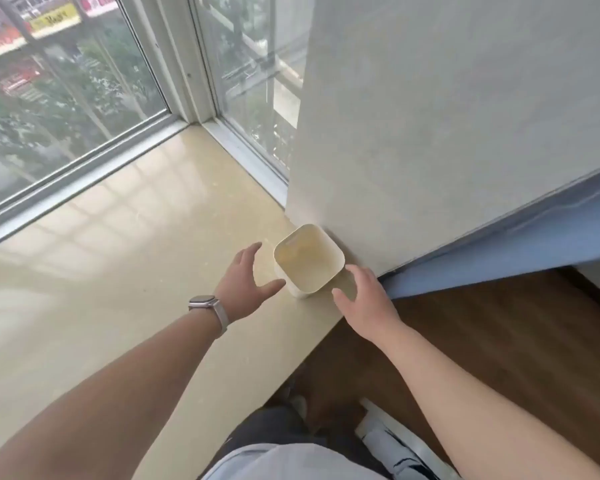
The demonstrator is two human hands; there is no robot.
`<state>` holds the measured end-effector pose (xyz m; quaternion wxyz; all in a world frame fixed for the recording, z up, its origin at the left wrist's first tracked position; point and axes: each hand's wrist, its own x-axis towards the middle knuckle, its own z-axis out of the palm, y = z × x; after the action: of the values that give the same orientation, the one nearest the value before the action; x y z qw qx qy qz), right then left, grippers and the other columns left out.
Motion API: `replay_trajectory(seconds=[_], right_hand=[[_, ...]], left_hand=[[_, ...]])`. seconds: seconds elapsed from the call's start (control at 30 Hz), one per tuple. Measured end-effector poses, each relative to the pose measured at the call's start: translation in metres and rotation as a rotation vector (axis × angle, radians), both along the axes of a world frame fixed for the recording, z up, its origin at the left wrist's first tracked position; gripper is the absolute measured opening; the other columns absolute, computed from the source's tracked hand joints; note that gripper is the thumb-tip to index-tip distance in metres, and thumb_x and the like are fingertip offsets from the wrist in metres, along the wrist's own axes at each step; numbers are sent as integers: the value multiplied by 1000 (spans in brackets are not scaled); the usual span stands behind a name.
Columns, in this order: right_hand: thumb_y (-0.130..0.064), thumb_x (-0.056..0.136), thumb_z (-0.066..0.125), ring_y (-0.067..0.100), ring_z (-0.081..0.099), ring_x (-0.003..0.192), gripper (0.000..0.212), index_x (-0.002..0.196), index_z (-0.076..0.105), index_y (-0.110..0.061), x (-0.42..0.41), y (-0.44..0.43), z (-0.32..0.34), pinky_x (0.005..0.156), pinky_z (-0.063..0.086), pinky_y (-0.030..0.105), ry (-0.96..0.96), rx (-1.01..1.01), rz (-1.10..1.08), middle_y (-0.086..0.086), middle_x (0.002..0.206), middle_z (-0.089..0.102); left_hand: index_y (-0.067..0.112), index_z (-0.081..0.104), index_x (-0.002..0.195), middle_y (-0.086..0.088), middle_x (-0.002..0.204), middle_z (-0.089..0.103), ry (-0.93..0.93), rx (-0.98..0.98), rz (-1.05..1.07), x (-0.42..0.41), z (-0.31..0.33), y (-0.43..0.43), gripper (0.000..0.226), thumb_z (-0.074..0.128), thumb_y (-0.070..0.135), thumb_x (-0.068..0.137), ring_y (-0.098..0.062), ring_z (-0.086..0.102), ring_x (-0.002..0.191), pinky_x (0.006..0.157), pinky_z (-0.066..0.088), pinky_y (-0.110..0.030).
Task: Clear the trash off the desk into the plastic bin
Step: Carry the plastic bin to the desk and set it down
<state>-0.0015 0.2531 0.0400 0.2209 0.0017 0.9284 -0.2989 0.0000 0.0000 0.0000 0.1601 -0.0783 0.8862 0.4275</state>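
A small cream plastic bin (321, 277) with a square mouth stands on a glossy beige ledge (118, 289), tucked against the foot of a white wall. Nothing shows inside the bin. My left hand (245, 285), with a watch on its wrist, hovers just left of the bin with fingers spread. On the bin's right side my right hand (364, 299) is also spread, fingertips close to the bin's wall. Neither hand holds anything. No trash is in view.
Tall windows (66, 109) border the ledge at the back and left. The white wall (447, 133) rises right behind the bin. Dark wooden floor (482, 358) lies below the ledge edge at the right, with a white object (388, 441) near my legs.
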Motion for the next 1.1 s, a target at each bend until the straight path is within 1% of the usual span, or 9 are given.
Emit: replay_trajectory(seconds=[0.1,0.2,0.33,0.5,0.63,0.73,0.87,0.97,1.1], right_hand=[[-41,91,57,16,37,135,66,147,31,-16,-17,-12,-17,107,34,33,-3,-18,-128,0,148,37],[-40,90,60,15,35,137,72,149,27,-16,-20,-19,-30,107,35,33,-51,-42,-187,-1,151,32],[-45,88,61,14,30,141,80,151,20,-18,-22,-16,-52,113,33,40,-139,-71,-283,-1,157,27],[-47,87,59,15,31,141,81,152,18,-23,-28,-19,-76,112,34,45,-205,-110,-388,-3,156,29],[-45,86,59,15,33,140,80,152,18,-26,-37,-20,-86,112,34,46,-226,-149,-459,-4,156,31],[-44,84,58,12,38,135,73,148,27,-30,-42,-18,-87,109,38,43,-224,-179,-462,-9,148,40],[-32,88,59,11,51,114,49,133,40,-33,-46,-23,-81,99,46,42,-216,-196,-428,-15,126,52],[-31,87,59,12,53,110,45,128,41,-34,-46,-26,-78,96,48,44,-205,-191,-398,-14,122,54],[-35,83,58,12,55,109,45,125,43,-36,-41,-28,-71,94,49,45,-193,-219,-387,-15,122,55]], left_hand=[[26,23,148,1,150,32,-16,38,-21,-16,-17,-3,94,75,53,74,-16,37,135,107,38,-40],[28,24,147,3,150,31,-53,51,-56,-26,-31,-6,98,78,55,70,-15,37,135,108,37,-39],[25,24,148,4,151,28,-93,79,-148,-42,-52,-13,106,81,56,65,-15,35,137,110,35,-40],[29,14,151,2,155,28,-188,110,-228,-54,-74,-15,118,85,55,61,-14,34,138,109,34,-36],[32,16,150,6,153,31,-188,104,-255,-56,-88,-12,114,83,57,62,-13,34,137,107,33,-32],[37,21,146,11,150,35,-151,149,-270,-60,-91,-8,103,82,55,65,-9,37,134,106,35,-34],[42,24,143,14,147,38,-128,164,-296,-63,-91,-4,97,82,54,66,-8,41,129,103,39,-36],[43,24,143,14,145,41,-129,167,-286,-61,-89,-6,97,82,56,65,-6,43,127,102,40,-37],[39,30,142,15,141,45,-108,172,-256,-54,-76,-9,95,82,57,63,-2,41,125,103,40,-36]])
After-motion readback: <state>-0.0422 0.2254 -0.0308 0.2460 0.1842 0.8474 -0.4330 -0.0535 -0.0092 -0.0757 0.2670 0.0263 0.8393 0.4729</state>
